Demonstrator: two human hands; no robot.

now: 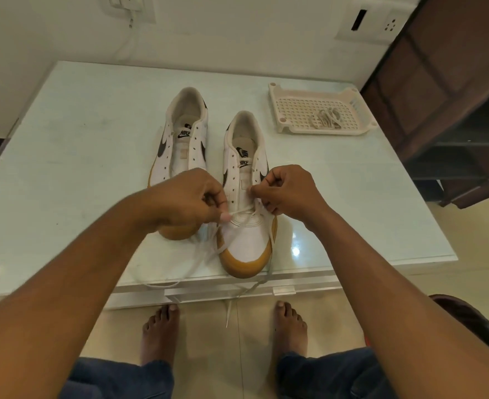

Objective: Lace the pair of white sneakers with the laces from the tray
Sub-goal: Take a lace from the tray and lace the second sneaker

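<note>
Two white sneakers with tan soles stand side by side on the table, toes toward me. The right sneaker has a white lace threaded through its lowest eyelets. My left hand pinches one side of that lace at the left eyelets. My right hand pinches the lace at the right eyelets. Both lace ends trail over the table's front edge toward the floor. The left sneaker has bare eyelets, and my left hand hides its toe. A second bundled lace lies in the tray.
The perforated white tray sits at the table's back right. The pale glass-topped table stands against a wall with sockets. A dark wooden shelf unit stands to the right. My bare feet are on the tiled floor below the front edge.
</note>
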